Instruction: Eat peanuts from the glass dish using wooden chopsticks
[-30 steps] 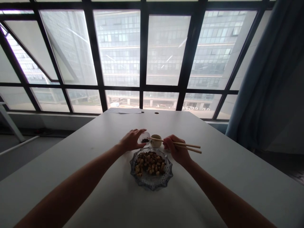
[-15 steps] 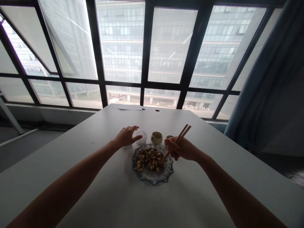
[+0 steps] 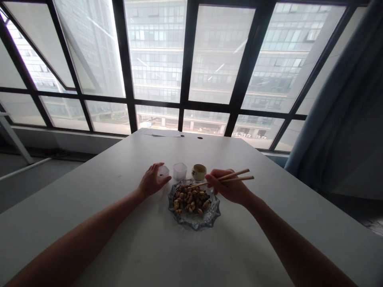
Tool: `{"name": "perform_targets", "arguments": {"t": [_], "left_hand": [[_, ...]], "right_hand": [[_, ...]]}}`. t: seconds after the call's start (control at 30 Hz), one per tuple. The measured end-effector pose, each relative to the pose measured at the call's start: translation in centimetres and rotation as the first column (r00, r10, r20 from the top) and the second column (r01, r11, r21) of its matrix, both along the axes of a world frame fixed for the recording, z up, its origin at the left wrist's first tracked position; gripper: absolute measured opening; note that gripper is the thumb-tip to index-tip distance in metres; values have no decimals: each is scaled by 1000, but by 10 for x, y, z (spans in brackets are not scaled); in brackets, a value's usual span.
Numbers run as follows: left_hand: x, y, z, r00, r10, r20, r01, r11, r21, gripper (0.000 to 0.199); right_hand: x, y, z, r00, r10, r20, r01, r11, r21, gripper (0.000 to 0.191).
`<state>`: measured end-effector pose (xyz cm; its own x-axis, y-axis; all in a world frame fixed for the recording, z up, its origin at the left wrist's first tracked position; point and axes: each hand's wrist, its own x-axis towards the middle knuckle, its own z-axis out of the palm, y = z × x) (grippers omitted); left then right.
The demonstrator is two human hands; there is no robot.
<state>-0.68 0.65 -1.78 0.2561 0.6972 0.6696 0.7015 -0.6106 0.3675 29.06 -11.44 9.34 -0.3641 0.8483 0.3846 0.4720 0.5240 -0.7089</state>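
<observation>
Shows mixed nuts (image 3: 191,199) heaped in a scalloped glass dish (image 3: 191,220), mid-view on a white table (image 3: 158,257). Clamps wooden chopsticks (image 3: 237,174) in the right hand (image 3: 229,187), at two o'clock from the dish, pointing inward over the heap's far edge; cannot tell whether touching any nut. Curves the left hand (image 3: 151,180) at ten o'clock, well apart from the right, thumb and fingers parted around a clear cup (image 3: 163,172) with a dark speck inside; cannot tell whether gripping it. Continues with a frosted cup (image 3: 180,172) at eleven, then a cream bowl (image 3: 198,173) near twelve. Farther out, includes white paper (image 3: 166,133) at eleven and a blue curtain (image 3: 335,91) at two.
</observation>
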Motion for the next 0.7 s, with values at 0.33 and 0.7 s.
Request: {"name": "perform_targets", "arguments": {"t": [0.33, 0.7], "left_hand": [[0, -1, -3, 1000, 21, 2, -21, 999, -40, 54], [1, -3, 1, 1000, 19, -7, -19, 998, -67, 53]], "right_hand": [[4, -13, 16, 996, 58, 71, -56, 998, -35, 46], [-1, -10, 7, 985, 70, 160, -66, 997, -30, 47]]}}
